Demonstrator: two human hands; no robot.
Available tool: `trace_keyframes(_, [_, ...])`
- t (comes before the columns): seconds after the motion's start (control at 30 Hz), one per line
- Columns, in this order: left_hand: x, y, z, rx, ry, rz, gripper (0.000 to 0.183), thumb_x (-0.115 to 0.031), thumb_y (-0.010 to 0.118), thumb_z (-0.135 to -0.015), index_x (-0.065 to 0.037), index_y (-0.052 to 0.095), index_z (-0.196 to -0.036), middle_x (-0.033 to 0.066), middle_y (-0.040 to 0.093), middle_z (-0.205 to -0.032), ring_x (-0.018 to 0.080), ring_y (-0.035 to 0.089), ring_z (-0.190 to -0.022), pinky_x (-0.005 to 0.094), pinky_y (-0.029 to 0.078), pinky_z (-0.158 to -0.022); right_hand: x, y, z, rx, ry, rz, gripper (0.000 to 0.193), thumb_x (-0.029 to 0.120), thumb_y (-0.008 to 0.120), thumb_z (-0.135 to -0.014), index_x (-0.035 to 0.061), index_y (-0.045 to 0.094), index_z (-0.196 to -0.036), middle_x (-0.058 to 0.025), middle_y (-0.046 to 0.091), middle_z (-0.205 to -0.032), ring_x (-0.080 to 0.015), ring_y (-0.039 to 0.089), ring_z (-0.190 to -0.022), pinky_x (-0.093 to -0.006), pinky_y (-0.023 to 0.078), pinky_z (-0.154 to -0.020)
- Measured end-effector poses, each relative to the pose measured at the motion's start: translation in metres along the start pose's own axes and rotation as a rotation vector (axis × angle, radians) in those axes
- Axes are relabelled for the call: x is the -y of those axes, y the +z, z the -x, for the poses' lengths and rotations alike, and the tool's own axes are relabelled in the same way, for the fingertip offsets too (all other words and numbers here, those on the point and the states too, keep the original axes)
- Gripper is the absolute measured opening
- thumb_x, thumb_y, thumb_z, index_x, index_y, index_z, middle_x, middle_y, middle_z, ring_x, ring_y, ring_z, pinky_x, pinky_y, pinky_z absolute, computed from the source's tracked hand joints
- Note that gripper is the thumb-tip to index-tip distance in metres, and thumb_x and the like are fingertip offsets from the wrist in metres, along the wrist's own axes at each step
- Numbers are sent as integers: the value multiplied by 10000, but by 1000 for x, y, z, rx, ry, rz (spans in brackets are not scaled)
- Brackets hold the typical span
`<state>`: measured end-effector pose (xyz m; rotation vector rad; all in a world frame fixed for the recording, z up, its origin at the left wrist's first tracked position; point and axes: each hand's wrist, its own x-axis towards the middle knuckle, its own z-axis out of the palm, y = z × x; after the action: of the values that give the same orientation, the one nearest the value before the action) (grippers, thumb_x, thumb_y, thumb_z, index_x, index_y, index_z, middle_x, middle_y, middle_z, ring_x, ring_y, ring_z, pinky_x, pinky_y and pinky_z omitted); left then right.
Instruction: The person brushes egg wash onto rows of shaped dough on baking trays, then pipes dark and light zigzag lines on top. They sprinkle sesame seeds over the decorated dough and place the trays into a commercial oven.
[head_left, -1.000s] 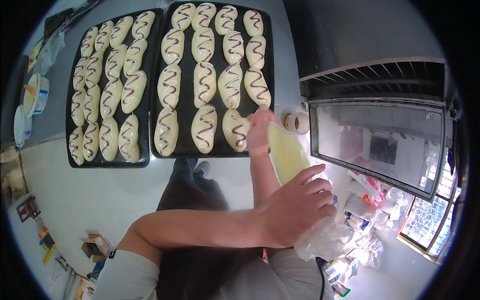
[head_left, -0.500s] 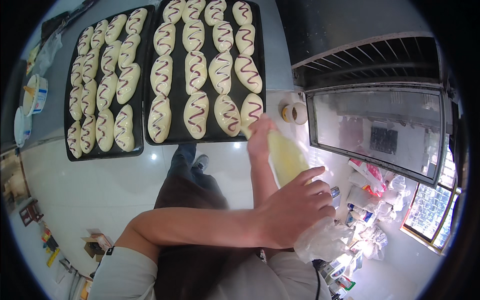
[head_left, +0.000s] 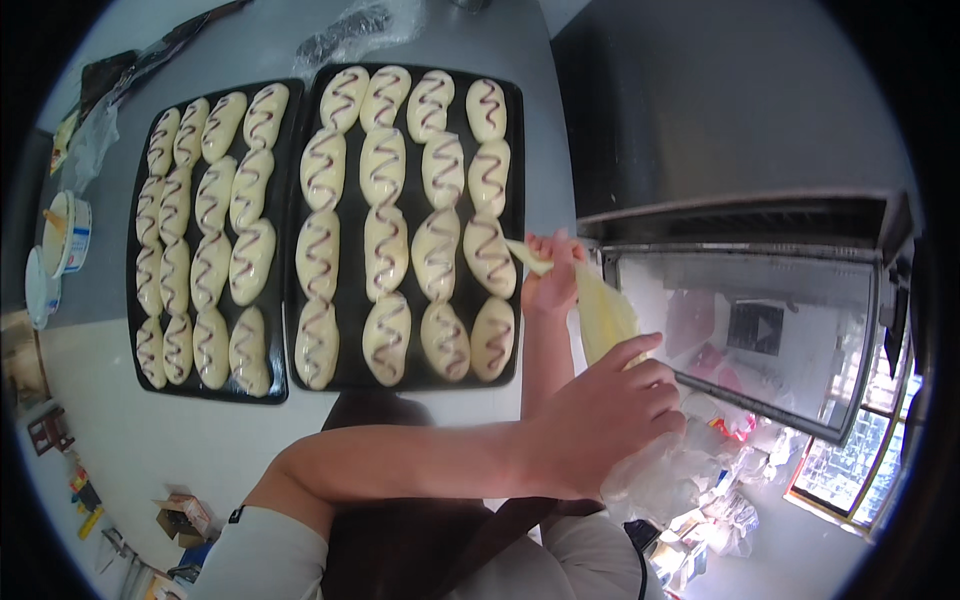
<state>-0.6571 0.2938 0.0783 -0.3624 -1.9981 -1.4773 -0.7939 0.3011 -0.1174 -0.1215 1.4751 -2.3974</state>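
My left hand point(head_left: 610, 425) reaches across my body and grips the twisted top of a clear piping bag point(head_left: 606, 318) filled with pale yellow cream. Higher up, my right hand point(head_left: 550, 275) pinches the bag just behind its nozzle. The nozzle tip lies at the right edge of the right black tray point(head_left: 520, 150), beside a dough piece point(head_left: 490, 255) in the far-right column. Every oblong dough piece on this tray carries a purple zigzag line. The left black tray point(head_left: 133, 290) holds several smaller dough pieces with the same lines.
A steel oven point(head_left: 720, 150) with a glass door point(head_left: 750, 330) stands right of the trays, close to my hands. Two small tubs point(head_left: 60, 235) sit at the table's left edge. A crumpled plastic bag point(head_left: 350, 25) lies beyond the trays. Boxes rest on the floor point(head_left: 180, 515).
The nozzle and my right hand have moved from the nearest dough piece of the right column to the one behind it. Both trays sit lower in view.
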Motion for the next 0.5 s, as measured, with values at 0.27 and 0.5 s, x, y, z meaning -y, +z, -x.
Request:
trace_keyframes(0.27, [145, -79, -83, -149, -19, -291, 216, -249, 720, -827, -107, 636, -965, 74, 600, -1037, 303, 558, -1176, 528, 365, -1141, -46, 142, -210, 1, -128, 25, 382, 212, 648, -1027, 122, 418, -735, -17, 434, -625, -155, 478, -605, -432, 552, -842])
trace_keyframes(0.5, [203, -107, -100, -188, -98, -375, 242, -231, 736, -792, -111, 633, -975, 69, 604, -1050, 312, 556, -1205, 523, 358, -1141, -75, 170, -265, 5, -82, 477, 343, 328, 599, -1038, 49, 525, -853, -53, 509, -612, -187, 546, -623, -380, 516, -765])
